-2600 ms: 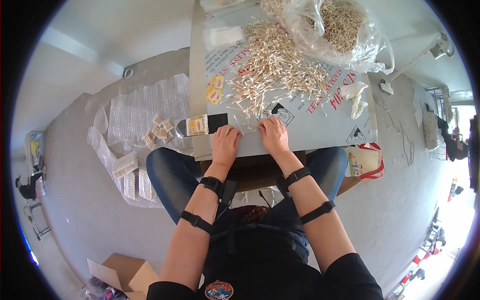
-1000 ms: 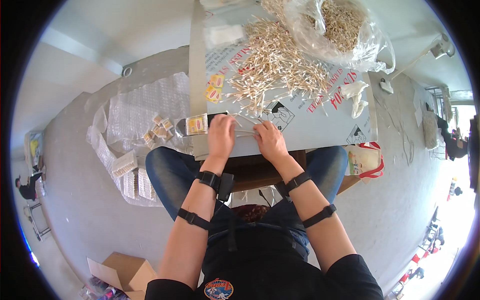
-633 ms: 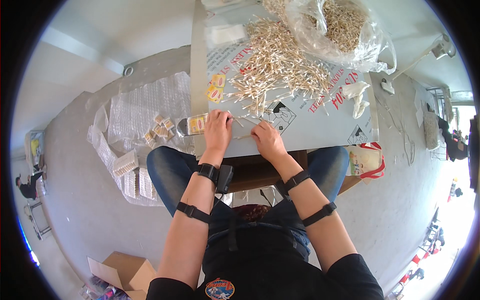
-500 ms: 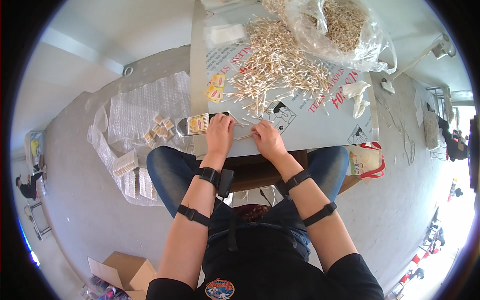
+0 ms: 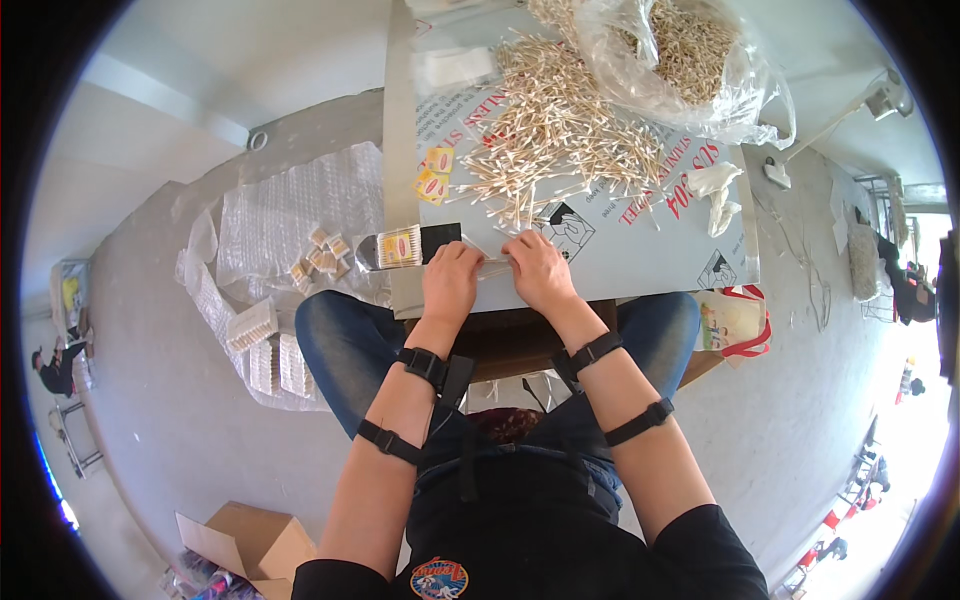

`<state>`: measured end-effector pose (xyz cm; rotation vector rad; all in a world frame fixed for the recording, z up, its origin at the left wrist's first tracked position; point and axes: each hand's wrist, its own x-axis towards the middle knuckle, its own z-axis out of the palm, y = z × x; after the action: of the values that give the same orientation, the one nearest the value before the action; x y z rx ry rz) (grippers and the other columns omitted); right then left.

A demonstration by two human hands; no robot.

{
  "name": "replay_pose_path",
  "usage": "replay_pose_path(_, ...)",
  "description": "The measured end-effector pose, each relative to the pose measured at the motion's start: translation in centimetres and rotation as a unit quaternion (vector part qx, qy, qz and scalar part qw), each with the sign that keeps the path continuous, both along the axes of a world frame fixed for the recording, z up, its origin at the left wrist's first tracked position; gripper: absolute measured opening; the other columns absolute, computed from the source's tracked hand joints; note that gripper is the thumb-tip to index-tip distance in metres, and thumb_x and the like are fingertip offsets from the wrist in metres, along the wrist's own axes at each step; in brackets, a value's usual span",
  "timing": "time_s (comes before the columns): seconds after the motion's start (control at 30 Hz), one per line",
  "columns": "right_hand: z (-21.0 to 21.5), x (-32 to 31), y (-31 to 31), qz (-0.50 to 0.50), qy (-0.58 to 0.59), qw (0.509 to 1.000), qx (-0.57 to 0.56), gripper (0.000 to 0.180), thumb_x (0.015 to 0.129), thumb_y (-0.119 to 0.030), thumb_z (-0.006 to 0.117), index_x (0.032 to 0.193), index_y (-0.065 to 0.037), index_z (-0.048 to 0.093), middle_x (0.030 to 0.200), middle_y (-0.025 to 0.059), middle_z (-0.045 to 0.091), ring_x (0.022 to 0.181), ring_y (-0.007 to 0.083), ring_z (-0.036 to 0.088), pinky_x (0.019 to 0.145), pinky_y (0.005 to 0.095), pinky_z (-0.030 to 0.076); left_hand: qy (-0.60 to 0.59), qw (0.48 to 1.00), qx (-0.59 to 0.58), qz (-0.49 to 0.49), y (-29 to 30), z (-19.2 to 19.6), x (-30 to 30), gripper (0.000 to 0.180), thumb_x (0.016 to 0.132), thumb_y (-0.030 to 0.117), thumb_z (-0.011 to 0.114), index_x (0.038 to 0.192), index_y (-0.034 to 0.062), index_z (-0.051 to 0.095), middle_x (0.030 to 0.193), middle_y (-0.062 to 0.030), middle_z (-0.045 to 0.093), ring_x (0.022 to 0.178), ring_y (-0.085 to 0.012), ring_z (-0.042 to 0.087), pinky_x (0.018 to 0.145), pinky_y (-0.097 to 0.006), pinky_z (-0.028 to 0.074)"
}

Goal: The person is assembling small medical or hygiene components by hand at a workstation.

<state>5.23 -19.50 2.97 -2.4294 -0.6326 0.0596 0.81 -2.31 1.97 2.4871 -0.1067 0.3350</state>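
My left hand [image 5: 453, 283] and my right hand [image 5: 541, 270] face each other at the near edge of the table, fingertips pinched a small gap apart. A few cotton swabs [image 5: 495, 268] span the gap, their ends between the fingers of both hands; how many is too small to tell. Left of my left hand lies a clear pack of cotton swabs [image 5: 387, 249] with a yellow label, beside a black strip [image 5: 440, 238]. Beyond my hands a big heap of loose cotton swabs [image 5: 565, 130] spreads over the table.
On the metal-sheet table [image 5: 650, 270] lie yellow label cards [image 5: 433, 184], a crumpled white glove or cloth [image 5: 714, 195] and a clear plastic bag [image 5: 740, 110] full of swabs. Bubble wrap [image 5: 295, 205] with swab packs covers floor at left. A cardboard box [image 5: 250, 540] stands lower left.
My left hand has shifted right and nearer me, uncovering more of the black strip. The right hand has moved slightly away from me, and swabs now stretch between both hands.
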Motion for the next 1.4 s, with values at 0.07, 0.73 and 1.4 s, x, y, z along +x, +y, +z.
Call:
replay_pose_path(0.07, 0.1, -0.2, -0.2, 0.0, -0.016, 1.0, 0.015, 0.014, 0.081, -0.004, 0.063, 0.095, -0.009, 0.065, 0.094, 0.0099, 0.06, 0.093, 0.0327, 0.061, 0.08, 0.0434, 0.051, 0.002, 1.0, -0.006, -0.01, 0.0, 0.2, 0.3, 0.005, 0.082, 0.005, 0.063, 0.085, 0.0081, 0.064, 0.083, -0.0083, 0.058, 0.083, -0.0305, 0.059, 0.072, -0.041, 0.048)
replay_pose_path(0.73, -0.3, -0.4, 0.0, -0.002, -0.009, 0.998, 0.062, 0.004, 0.083, -0.009, 0.064, 0.087, -0.007, 0.063, 0.09, 0.01, 0.057, 0.091, 0.0327, 0.059, 0.079, 0.0434, 0.05, 0.028, 0.998, 0.055, -0.027, 2.0, 0.6, 3.0, 0.012, 0.076, 0.009, 0.072, 0.08, 0.008, 0.061, 0.085, -0.0079, 0.055, 0.086, -0.0296, 0.059, 0.072, -0.042, 0.048)
replay_pose_path(1.4, 0.0, 0.9, -0.8, -0.026, 0.036, 0.999, -0.029, 0.005, 0.086, -0.011, 0.061, 0.09, -0.009, 0.063, 0.092, 0.0106, 0.059, 0.092, 0.0329, 0.061, 0.078, 0.045, 0.051, 0.081, 0.994, -0.067, -0.01, 0.4, 0.5, 0.3, 0.008, 0.078, 0.007, 0.068, 0.086, 0.0062, 0.066, 0.087, -0.0101, 0.058, 0.09, -0.0315, 0.059, 0.078, -0.041, 0.048)
